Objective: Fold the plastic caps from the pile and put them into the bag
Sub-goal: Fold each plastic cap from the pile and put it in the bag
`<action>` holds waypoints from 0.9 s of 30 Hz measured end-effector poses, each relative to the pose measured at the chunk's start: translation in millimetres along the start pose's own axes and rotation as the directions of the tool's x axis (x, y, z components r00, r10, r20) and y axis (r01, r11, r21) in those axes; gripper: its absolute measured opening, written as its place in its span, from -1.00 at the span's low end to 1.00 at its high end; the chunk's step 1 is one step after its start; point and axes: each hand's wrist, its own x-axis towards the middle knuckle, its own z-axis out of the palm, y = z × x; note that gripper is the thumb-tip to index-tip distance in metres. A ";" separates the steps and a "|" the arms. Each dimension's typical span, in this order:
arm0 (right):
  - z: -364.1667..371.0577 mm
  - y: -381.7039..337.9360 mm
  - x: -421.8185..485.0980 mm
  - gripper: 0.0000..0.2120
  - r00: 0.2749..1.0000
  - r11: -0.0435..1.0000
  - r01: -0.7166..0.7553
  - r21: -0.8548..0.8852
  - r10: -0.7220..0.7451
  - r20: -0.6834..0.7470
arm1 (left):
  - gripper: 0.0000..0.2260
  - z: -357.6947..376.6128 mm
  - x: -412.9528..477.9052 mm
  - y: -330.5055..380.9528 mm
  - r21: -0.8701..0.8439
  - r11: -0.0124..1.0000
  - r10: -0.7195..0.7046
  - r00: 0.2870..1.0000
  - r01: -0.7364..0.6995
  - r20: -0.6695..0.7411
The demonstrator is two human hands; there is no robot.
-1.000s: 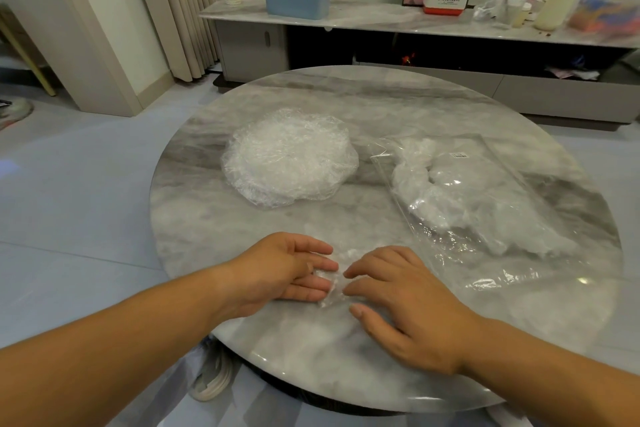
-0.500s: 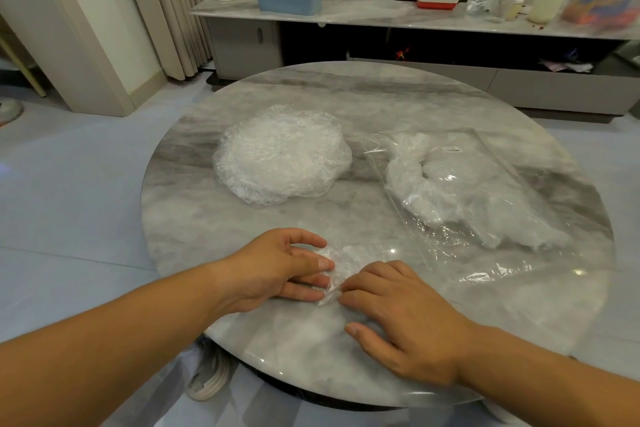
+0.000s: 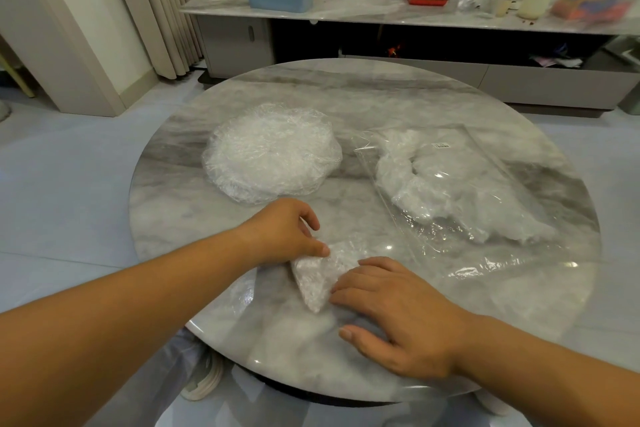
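View from the head camera over a round grey-veined marble table (image 3: 346, 87). The step in hand appears to be the last fold of one cap.

At the table's near edge, the left hand (image 3: 287, 236) has its fingers curled, and the thumb tip seems to pinch the upper left corner of the folded wedge of crinkled clear plastic cap (image 3: 318, 274). Just right of it, the right hand (image 3: 398, 315) lies flat. Its fingers are straight and close together, their tips press the wedge's right edge, and its thumb is spread wide on the bare marble.

To do the fold well, the flat hand should probably hold the crease while the pinching hand draws the film over. Trapped air should then be pressed out, since such thin film is likely to spring open.

The wedge is translucent white, finely wrinkled and roughly triangular, with its point toward the table's near edge. On the table's left half lies the round, domed pile of unfolded clear plastic caps (image 3: 272, 152), glossy and crumpled. On the right half lies the large clear plastic bag (image 3: 485, 201), flat, with white folded caps bunched inside it. Its mouth cannot be made out.
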 end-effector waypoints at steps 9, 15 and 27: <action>-21.5 5.6 25.4 -0.60 0.866 0.794 -0.380 0.475 0.486 -0.119 | -0.74 6.9 -7.7 -9.7 -0.069 0.996 -0.044 0.997 0.048 0.057; -31.2 17.2 53.8 -0.48 0.749 0.345 -0.539 0.768 0.613 0.250 | -0.74 5.8 -13.0 -15.7 -0.287 0.958 -0.007 0.998 0.023 0.056; -26.2 3.3 48.0 -0.57 0.941 0.775 -0.254 0.579 0.337 -0.038 | -0.78 6.6 -12.3 -24.4 -0.250 0.958 -0.141 0.990 0.140 0.015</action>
